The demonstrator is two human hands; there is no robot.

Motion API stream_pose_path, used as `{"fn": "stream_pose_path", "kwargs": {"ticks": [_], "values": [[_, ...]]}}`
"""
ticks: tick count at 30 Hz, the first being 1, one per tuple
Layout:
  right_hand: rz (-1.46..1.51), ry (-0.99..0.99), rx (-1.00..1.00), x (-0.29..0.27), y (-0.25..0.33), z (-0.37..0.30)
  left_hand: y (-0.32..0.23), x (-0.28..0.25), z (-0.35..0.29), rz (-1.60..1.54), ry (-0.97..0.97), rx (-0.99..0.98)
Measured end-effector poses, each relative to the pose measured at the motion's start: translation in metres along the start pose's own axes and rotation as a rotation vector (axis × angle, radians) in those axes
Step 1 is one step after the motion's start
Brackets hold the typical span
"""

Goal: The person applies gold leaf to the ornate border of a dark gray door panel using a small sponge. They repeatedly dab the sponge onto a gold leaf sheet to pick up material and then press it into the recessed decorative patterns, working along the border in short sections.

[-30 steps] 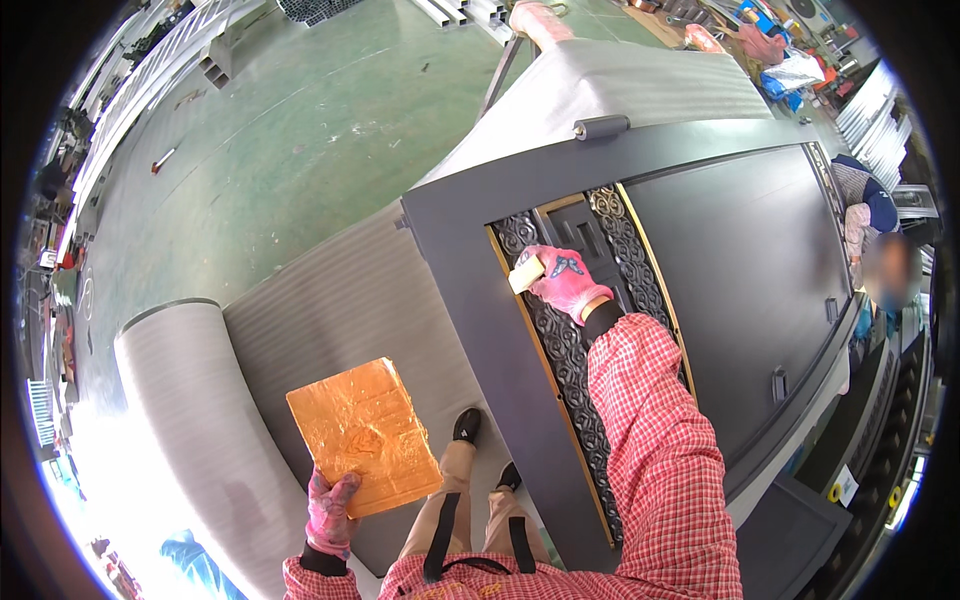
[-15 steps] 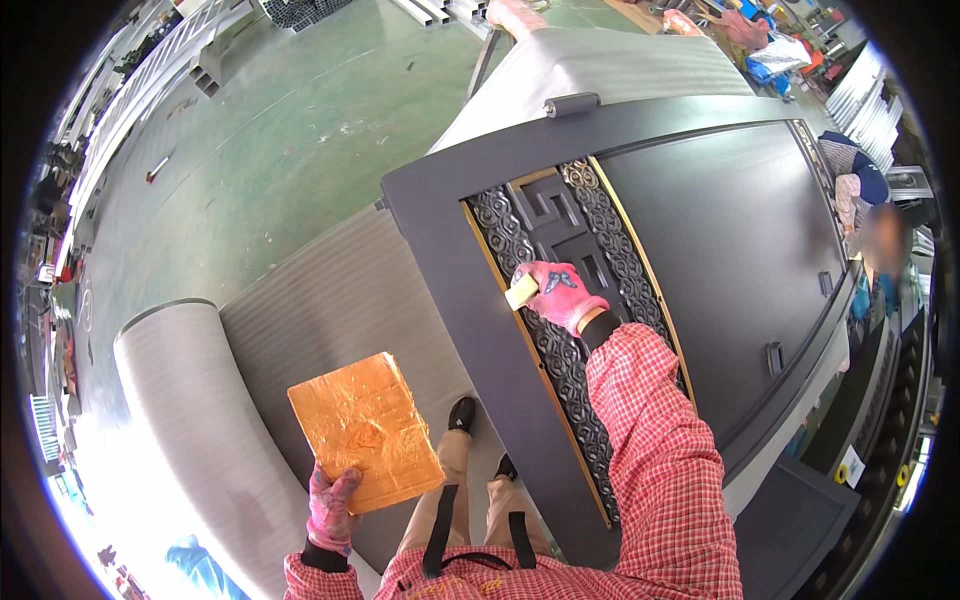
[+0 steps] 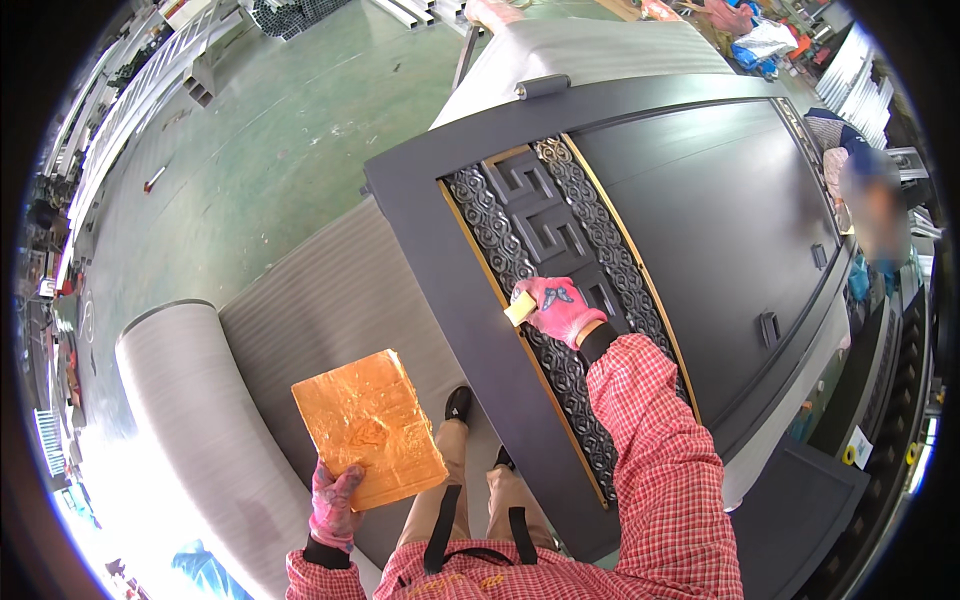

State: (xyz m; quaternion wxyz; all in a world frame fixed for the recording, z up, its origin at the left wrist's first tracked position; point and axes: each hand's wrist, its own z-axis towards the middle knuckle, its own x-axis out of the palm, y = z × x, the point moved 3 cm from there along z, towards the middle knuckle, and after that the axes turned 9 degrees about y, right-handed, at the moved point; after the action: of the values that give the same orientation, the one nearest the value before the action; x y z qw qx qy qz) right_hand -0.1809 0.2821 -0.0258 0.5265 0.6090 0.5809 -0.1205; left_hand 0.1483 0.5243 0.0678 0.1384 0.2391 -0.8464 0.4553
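Observation:
My right hand [image 3: 558,308], in a pink glove, is closed around a pale yellow sponge block [image 3: 520,308]. The sponge rests on the gold strip [image 3: 478,240] along the left side of the ornate band on a dark grey door panel [image 3: 710,200]. Black scrollwork [image 3: 490,215] and a raised angular pattern [image 3: 545,225] lie between this strip and a second gold one. Low on the left, my left hand [image 3: 335,500], gloved in stained pink, grips the lower corner of a square board [image 3: 372,430] coated in shiny gold-orange paint.
A large roll of grey sheeting [image 3: 200,400] lies at the left, its sheet spread under the door. A person [image 3: 870,200] bends at the door's far right end. Metal tubes [image 3: 290,15] are stacked at the back, and a brush [image 3: 154,179] lies on the green floor.
The right hand with the sponge has shifted slightly nearer along the gold strip. The door appears a little higher and further left in view. The left hand keeps holding the board.

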Motion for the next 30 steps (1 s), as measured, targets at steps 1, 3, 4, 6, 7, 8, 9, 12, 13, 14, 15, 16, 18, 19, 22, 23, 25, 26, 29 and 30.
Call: {"fn": "stream_pose_path", "kwargs": {"ticks": [1, 3, 4, 6, 7, 8, 9, 12, 13, 14, 15, 16, 18, 19, 22, 23, 25, 26, 29, 30], "values": [[-0.004, 0.001, -0.011, 0.005, -0.004, -0.004, 0.002, 0.001, -0.002, 0.003, 0.005, -0.004], [0.01, -0.039, -0.034, 0.015, -0.011, -0.012, 0.004, 0.003, -0.006, 0.001, 0.019, -0.011], [0.006, -0.061, -0.039, 0.021, -0.015, -0.017, 0.006, 0.004, -0.008, 0.0, 0.025, -0.015], [-0.001, -0.103, -0.049, 0.028, -0.019, -0.025, 0.011, 0.003, -0.011, 0.006, 0.034, -0.029], [-0.011, -0.087, -0.041, 0.031, -0.019, -0.029, 0.012, 0.003, -0.013, 0.01, 0.038, -0.036], [-0.02, -0.071, -0.032, 0.033, -0.019, -0.033, 0.014, 0.005, -0.015, 0.01, 0.04, -0.037], [-0.03, -0.056, -0.024, 0.034, -0.019, -0.037, 0.015, 0.006, -0.017, 0.011, 0.042, -0.035], [-0.054, -0.052, -0.041, 0.034, -0.014, -0.054, 0.021, 0.008, -0.024, 0.012, 0.054, -0.037], [-0.069, -0.022, -0.031, 0.034, -0.012, -0.059, 0.023, 0.009, -0.027, 0.013, 0.058, -0.038], [-0.085, 0.008, -0.02, 0.035, -0.01, -0.063, 0.025, 0.009, -0.029, 0.019, 0.063, -0.039], [-0.1, 0.037, -0.007, 0.035, -0.01, -0.068, 0.026, 0.009, -0.031, 0.025, 0.07, -0.042], [-0.087, 0.025, -0.008, 0.037, -0.011, -0.072, 0.028, 0.01, -0.033, 0.031, 0.077, -0.045], [-0.059, 0.002, -0.012, 0.045, -0.015, -0.083, 0.033, 0.013, -0.036, 0.019, 0.103, -0.034], [-0.075, -0.002, -0.01, 0.051, -0.019, -0.086, 0.036, 0.014, -0.038, 0.014, 0.116, -0.028], [-0.123, -0.006, -0.017, 0.064, -0.024, -0.099, 0.039, 0.018, -0.045, 0.036, 0.135, -0.038], [-0.139, -0.003, -0.025, 0.066, -0.024, -0.104, 0.04, 0.021, -0.047, 0.04, 0.132, -0.043], [-0.146, 0.036, -0.02, 0.066, -0.021, -0.115, 0.044, 0.025, -0.052, 0.048, 0.127, -0.048], [-0.149, 0.025, -0.019, 0.069, -0.022, -0.119, 0.046, 0.026, -0.055, 0.044, 0.129, -0.053], [-0.183, -0.038, -0.04, 0.084, -0.03, -0.135, 0.054, 0.029, -0.061, 0.041, 0.142, -0.069], [-0.202, -0.009, -0.029, 0.083, -0.028, -0.14, 0.058, 0.029, -0.063, 0.044, 0.141, -0.071]]}}
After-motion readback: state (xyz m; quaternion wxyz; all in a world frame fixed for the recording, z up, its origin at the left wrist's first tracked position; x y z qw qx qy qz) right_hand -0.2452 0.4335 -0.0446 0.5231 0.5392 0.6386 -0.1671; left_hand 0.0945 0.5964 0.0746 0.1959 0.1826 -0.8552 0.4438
